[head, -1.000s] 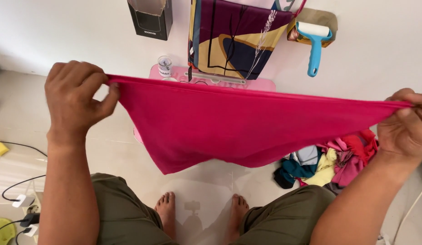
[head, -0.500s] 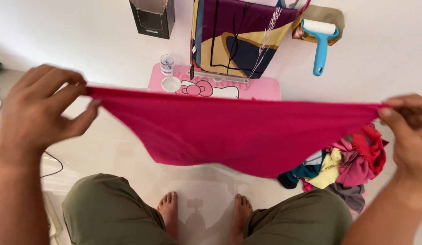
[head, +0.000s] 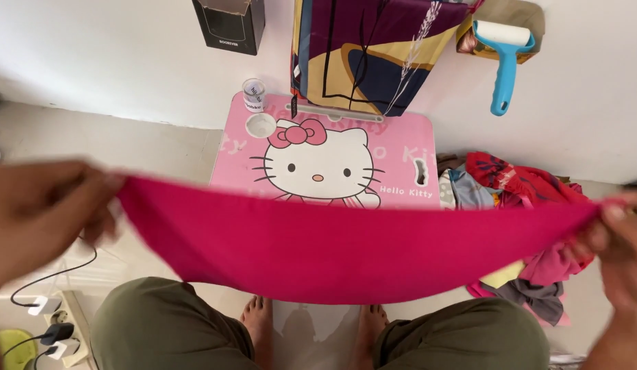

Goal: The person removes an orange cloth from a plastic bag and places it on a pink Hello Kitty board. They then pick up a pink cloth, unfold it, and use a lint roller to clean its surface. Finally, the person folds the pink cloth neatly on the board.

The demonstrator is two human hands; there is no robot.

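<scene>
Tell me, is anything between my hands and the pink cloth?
Nothing visible. The left hand and right hand each already pinch an end of the pink cloth, stretched between them above the pink table. The clothes pile lies aside.

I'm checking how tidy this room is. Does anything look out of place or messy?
Yes. A heap of mixed coloured clothes lies crumpled on the floor beside the pink cartoon-cat folding table. Plugs and cables also trail across the floor at lower left. The magenta cloth is stretched flat between both hands, undamaged.
</scene>
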